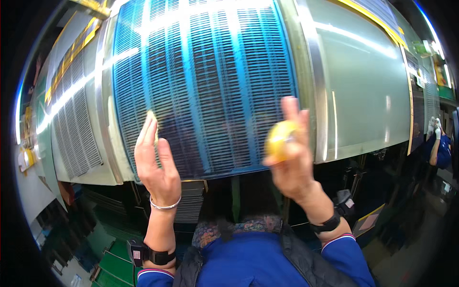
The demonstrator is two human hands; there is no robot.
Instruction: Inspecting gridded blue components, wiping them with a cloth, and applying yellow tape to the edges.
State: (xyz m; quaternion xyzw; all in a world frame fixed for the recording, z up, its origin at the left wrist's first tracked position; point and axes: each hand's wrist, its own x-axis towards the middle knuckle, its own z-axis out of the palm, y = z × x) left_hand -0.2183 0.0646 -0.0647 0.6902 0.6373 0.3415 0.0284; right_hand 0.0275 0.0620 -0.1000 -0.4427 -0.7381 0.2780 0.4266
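Observation:
A large blue sheet (191,91) with rows of dark slots and glossy vertical bands lies in front of me. Over its near left part is my left hand (158,167), fingers straight and thumb apart, a silver bracelet on the wrist. Something thin and yellowish shows at its fingertips; I cannot make out what. My right hand (295,165), smeared by motion, is above the sheet's near right edge. Its fingers are closed round a yellow roll of tape (278,142), while the forefinger points away from me. Whether either hand touches the sheet is unclear.
Metal rails (313,71) flank the sheet. To the right is a pale greenish glass panel (363,91); to the left, a slotted grey panel (74,129) with yellow-striped edging. Stacked dark sheets (189,203) lie below the table edge. Another person's gloved hands (436,126) show at far right.

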